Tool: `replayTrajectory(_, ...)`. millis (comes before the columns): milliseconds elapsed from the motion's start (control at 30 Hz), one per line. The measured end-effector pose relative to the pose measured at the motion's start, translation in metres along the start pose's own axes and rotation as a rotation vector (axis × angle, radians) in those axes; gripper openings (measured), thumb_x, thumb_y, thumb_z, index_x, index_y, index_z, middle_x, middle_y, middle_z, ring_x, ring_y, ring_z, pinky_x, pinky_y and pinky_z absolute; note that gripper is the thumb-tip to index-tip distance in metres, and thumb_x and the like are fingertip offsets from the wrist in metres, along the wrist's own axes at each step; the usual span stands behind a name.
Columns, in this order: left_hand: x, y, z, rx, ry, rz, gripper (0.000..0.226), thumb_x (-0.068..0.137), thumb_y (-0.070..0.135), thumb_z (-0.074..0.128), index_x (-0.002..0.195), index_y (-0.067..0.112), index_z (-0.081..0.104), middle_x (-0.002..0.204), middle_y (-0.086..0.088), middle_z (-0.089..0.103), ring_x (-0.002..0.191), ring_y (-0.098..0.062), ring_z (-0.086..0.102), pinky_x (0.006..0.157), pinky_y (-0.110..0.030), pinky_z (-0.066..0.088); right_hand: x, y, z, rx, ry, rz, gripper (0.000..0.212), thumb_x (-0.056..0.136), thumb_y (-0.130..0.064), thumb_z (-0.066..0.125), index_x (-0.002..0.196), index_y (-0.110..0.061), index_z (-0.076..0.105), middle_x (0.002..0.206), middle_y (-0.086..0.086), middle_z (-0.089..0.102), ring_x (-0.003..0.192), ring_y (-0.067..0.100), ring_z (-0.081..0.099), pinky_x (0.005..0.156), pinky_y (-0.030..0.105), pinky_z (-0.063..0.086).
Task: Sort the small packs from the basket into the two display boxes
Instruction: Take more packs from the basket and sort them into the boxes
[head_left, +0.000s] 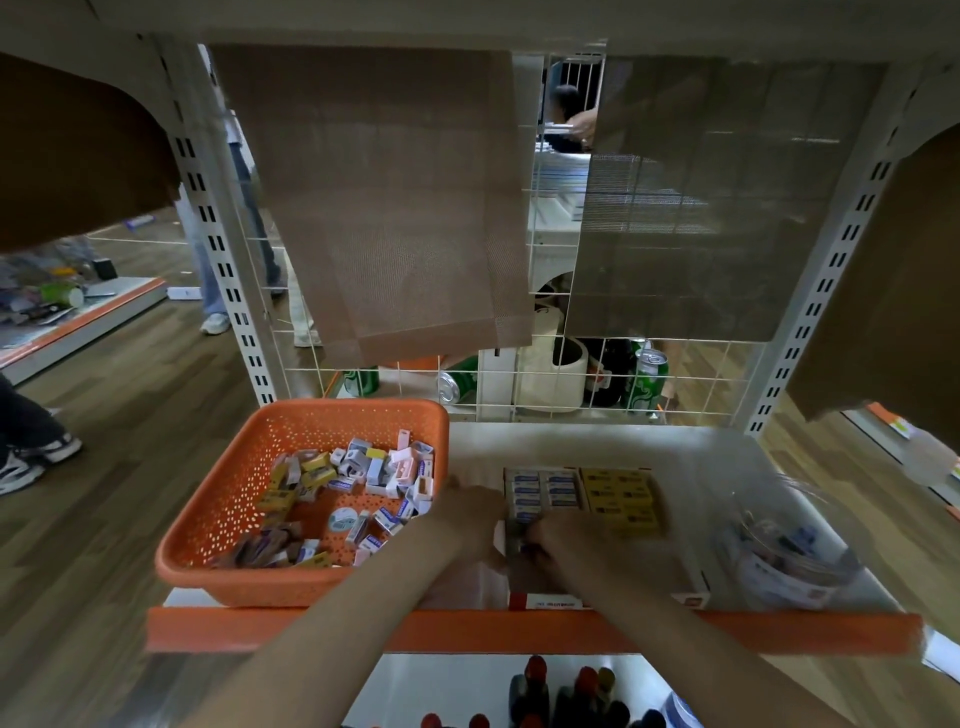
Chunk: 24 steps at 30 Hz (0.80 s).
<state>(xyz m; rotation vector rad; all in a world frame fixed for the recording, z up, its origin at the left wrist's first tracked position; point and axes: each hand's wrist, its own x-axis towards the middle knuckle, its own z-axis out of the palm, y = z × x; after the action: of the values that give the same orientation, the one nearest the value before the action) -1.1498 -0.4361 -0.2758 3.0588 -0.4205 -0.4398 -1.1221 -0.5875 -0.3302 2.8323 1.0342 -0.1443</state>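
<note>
An orange perforated basket (223, 499) sits on the left of the shelf, holding several small packs (358, 478) in yellow, white-blue and pink. To its right lie two display boxes side by side: one with white-blue packs (545, 486), one with yellow packs (623, 499). My left hand (467, 519) rests at the near left edge of the white-blue box, fingers curled. My right hand (566, 545) is over the front of that box, fingertips pinching a small dark-tipped pack (524, 545). Both hands are blurred.
A clear plastic bag (789, 551) with more packs lies at the right of the shelf. The orange shelf edge (519, 629) runs along the front. Bottles (561, 696) stand on the shelf below. Wire mesh and green cans (649, 374) are behind.
</note>
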Motion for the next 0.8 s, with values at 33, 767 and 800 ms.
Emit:
replayTrajectory(33, 0.000, 0.000, 0.001, -0.001, 0.004, -0.002, 0.060, 0.084, 0.038, 0.067, 0.136, 0.015, 0.047, 0.130, -0.003, 0.056, 0.123, -0.021, 0.049, 0.108, -0.036, 0.027, -0.001, -0.002, -0.002, 0.052, 0.026, 0.042, 0.021, 0.093, -0.017, 0.050, 0.105, -0.010, 0.066, 0.106, 0.015, 0.065, 0.098, 0.033, 0.062, 0.082, 0.041, 0.048)
replayTrajectory(767, -0.002, -0.004, -0.008, -0.013, 0.064, 0.010, 0.058, 0.087, 0.044, 0.061, 0.137, 0.019, 0.045, 0.134, -0.001, 0.051, 0.129, -0.019, 0.040, 0.113, -0.037, 0.018, -0.010, 0.013, -0.040, 0.295, 0.304, 0.122, 0.016, 0.092, -0.026, 0.058, 0.103, -0.018, 0.066, 0.107, -0.005, 0.062, 0.092, 0.012, 0.060, 0.074, 0.020, 0.041)
replayTrajectory(800, -0.005, -0.007, -0.011, -0.037, 0.131, 0.018, 0.055, 0.088, 0.043, 0.058, 0.137, 0.021, 0.045, 0.133, 0.001, 0.051, 0.128, -0.018, 0.040, 0.113, -0.035, 0.019, -0.009, 0.012, -0.046, 0.294, 0.322, 0.123, 0.016, 0.092, -0.026, 0.057, 0.102, -0.018, 0.066, 0.104, -0.004, 0.062, 0.089, 0.012, 0.059, 0.073, 0.021, 0.042)
